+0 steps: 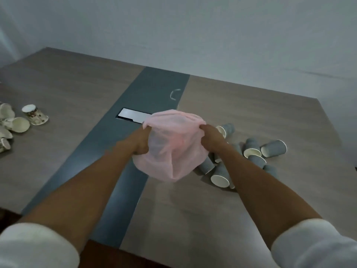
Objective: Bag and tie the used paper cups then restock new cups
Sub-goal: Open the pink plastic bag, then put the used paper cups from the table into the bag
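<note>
Both hands — left hand (142,141), right hand (210,137) — pinch the pink bag (173,146) mouth apart; grey cups (251,151) lie just right, nearest the right hand.

Both hands grip pink bag (174,144) mouth open above table (251,200) — grey cups (251,151) scattered right.

No readable text, labels, brands, nos. or signs are showing anywhere. The floral-patterned white paper cups (35,115) are carrying only a blurred print, no letters. The plain grey paper cups (273,148) are showing no markings, nor is the thin translucent pink plastic bag (173,144). A small white curved mark (174,94) is sitting on the grey centre strip of the wood-grain table (251,122), but it's not reading as any letter or digit.
</note>
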The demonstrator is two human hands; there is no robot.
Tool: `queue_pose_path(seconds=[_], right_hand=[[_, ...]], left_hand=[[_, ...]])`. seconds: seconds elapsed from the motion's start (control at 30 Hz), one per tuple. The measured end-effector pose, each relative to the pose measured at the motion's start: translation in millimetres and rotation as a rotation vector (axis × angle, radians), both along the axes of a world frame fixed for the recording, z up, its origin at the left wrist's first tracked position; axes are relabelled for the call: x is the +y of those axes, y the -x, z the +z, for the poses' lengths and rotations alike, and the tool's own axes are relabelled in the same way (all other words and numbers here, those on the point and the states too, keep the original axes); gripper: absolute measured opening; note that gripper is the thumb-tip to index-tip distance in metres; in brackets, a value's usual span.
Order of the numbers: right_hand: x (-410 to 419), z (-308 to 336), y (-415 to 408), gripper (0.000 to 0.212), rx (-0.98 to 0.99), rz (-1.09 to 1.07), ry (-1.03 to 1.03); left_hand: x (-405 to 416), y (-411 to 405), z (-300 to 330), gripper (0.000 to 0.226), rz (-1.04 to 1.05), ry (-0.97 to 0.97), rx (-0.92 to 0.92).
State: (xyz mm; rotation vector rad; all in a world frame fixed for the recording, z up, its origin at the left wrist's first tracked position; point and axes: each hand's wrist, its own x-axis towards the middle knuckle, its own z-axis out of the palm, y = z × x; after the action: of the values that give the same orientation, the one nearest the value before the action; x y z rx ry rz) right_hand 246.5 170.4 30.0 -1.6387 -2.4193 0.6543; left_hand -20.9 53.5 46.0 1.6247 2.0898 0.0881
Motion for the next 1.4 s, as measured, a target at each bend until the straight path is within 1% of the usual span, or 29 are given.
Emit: queue_pose_path(seconds=[0.07,0.17,0.27,0.33,0.4,0.47,0.5,0.53,0.57,0.6,0.63,0.67,0.7,0.73,0.8,0.9,0.97,1.0,1.07,1.1,1.2,1.23,1.27,1.33,1.4], right_hand=[[18,6,2,0.060,0.085,0.021,-0.059],[35,16,6,0.069,0.126,0.165,-0.101],[44,17,12,0.070,0.225,0.235,-0.104],[49,16,15,0.071,0.311,0.242,-0.036],[53,10,18,0.075,0.422,0.162,0.031],[55,1,17,0.066,0.501,-0.024,0.040],[57,-7,13,0.057,0.462,-0.094,0.039],[58,-17,9,0.049,0.352,-0.108,0.058],[57,-27,3,0.045,0.181,-0.058,0.103],[55,-39,-3,0.047,-0.003,0.028,0.157],[51,-51,-10,0.053,-0.169,0.112,0.202],[47,-61,-16,0.059,-0.296,0.167,0.237],[43,-71,-17,0.060,-0.359,0.184,0.271],[39,-79,-19,0.055,-0.375,0.201,0.276],[32,-87,-17,0.039,-0.356,0.246,0.240],[36,-74,-6,0.025,-0.294,0.279,0.226],[46,-49,3,0.012,-0.172,0.232,0.230],[52,-34,6,0.006,-0.081,0.191,0.234],[63,-8,15,0.014,0.110,0.096,0.228],[65,0,20,0.014,0.201,0.054,0.217],[60,3,42,0.006,0.421,0.010,0.246],[55,-1,50,0.005,0.454,0.015,0.261],[51,-9,57,0.012,0.458,0.032,0.248],[45,-26,67,0.031,0.412,0.072,0.215],[41,-38,73,0.041,0.354,0.094,0.227]], left_hand=[[10,5,8,0.107,0.028,-0.045,-0.006],[18,4,22,0.112,0.042,-0.152,-0.026],[22,0,25,0.105,0.082,-0.230,-0.004],[28,0,27,0.100,0.122,-0.280,0.042],[35,1,25,0.100,0.129,-0.288,0.066],[43,0,18,0.104,0.128,-0.282,0.094],[48,1,13,0.105,0.129,-0.274,0.097],[52,1,7,0.106,0.122,-0.264,0.088],[56,2,1,0.106,0.110,-0.257,0.068],[59,3,-7,0.106,0.093,-0.252,0.037],[62,2,-14,0.106,0.074,-0.250,0.011],[63,2,-20,0.105,0.058,-0.245,-0.007],[67,3,-27,0.106,0.043,-0.234,-0.022],[68,3,-32,0.106,0.038,-0.232,-0.039],[70,5,-39,0.108,0.026,-0.224,-0.069],[78,14,-43,0.108,0.011,-0.207,-0.115],[84,15,-41,0.107,-0.008,-0.199,-0.142],[86,14,-40,0.105,-0.023,-0.190,-0.150],[88,8,-37,0.101,-0.056,-0.187,-0.174],[89,5,-35,0.098,-0.071,-0.194,-0.191],[92,-3,-27,0.089,-0.103,-0.245,-0.275],[92,-4,-23,0.086,-0.117,-0.268,-0.302],[93,-4,-19,0.086,-0.129,-0.288,-0.318],[96,-2,-12,0.093,-0.125,-0.295,-0.326],[96,2,-7,0.101,-0.090,-0.279,-0.328]])
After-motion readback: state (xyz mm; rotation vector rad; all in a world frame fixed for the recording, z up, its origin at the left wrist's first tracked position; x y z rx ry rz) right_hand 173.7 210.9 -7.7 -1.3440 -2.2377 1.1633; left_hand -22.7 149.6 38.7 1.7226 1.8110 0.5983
